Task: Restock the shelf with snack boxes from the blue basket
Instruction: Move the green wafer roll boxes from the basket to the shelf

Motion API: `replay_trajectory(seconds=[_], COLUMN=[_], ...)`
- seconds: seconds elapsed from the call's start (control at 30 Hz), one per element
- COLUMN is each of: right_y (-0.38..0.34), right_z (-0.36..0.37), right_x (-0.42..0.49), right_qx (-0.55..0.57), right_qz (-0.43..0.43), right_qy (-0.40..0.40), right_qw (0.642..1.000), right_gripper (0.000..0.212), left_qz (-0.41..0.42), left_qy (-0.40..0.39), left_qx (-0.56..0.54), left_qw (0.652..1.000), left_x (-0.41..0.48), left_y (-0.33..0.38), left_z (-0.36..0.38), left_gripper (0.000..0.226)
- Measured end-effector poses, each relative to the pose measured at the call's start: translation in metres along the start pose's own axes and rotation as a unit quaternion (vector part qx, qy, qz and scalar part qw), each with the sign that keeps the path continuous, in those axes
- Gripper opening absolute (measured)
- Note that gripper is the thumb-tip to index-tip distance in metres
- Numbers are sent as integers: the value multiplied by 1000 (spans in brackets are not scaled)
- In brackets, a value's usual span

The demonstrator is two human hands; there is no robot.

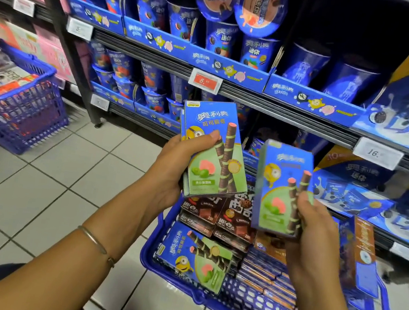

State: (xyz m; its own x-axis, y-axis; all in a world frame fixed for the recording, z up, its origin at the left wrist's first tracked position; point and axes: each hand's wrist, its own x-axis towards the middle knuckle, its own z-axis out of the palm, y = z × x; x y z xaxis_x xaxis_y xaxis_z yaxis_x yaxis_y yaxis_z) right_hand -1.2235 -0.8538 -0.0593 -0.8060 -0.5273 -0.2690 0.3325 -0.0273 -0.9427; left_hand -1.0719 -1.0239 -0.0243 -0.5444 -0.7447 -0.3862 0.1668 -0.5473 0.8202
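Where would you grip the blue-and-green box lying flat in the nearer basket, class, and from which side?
Probably from above, pinching across its narrow width, thumb on one long edge and fingers on the other. The blue-and-green box lies face up atop its stack, while the basket wall and the brown boxes hem it in sideways.

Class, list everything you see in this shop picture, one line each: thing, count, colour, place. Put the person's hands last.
Near basket: one, blue, floor, front right
Wafer-stick boxes: several, blue-green, held up, one lying in near basket
Chocolate boxes: several, brown, near basket
Far basket: one, blue, floor at left
Snack cups: many, blue, shelves
Price tags: several, white, one with red, shelf edges
Bracelet: one, metal, left wrist
Left hand: grips a stack of boxes
Right hand: grips at least one box
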Motion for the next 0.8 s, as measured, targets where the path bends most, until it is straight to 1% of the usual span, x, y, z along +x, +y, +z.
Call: replay_trajectory(seconds=[0.07,0.13,0.2,0.27,0.37,0.47,0.53,0.6,0.7,0.8], right_y=[-14,-24,-27,-24,-19,-14,-11,-8,-3,1], right_z=[7,18,32,46,61,64,65,65,70,77], right_x=[-2,-5,-6,-8,-12,-13,-9,-6,-2,-2], right_qx=[74,104,82,38,9,-3,-11,-10,-6,-15], right_qz=[6,7,-2,-17,-14,-8,-9,-3,12,14], right_qy=[-23,-62,-90,-102,-123,-160,-173,-175,-178,-151], right_qw=[997,993,993,994,992,987,985,984,984,988], right_gripper=[20,19,17,16,21,26,28,28,28,29], left_qz=[-1,-3,-10,-13,-16,-4,7,20,16,16], left_qy=[9,9,9,7,12,7,0,-6,3,21], left_qx=[12,28,45,61,92,98,97,104,103,115], left_qw=[1000,1000,999,998,996,995,995,994,995,993], left_x=[0,-1,-1,0,3,4,5,6,10,11], left_y=[0,-3,-7,-11,-16,-20,-23,-26,-27,-26], left_z=[0,3,7,10,11,11,11,12,10,9], left_gripper=[65,71,75,77,93,102,101,94,84,84])
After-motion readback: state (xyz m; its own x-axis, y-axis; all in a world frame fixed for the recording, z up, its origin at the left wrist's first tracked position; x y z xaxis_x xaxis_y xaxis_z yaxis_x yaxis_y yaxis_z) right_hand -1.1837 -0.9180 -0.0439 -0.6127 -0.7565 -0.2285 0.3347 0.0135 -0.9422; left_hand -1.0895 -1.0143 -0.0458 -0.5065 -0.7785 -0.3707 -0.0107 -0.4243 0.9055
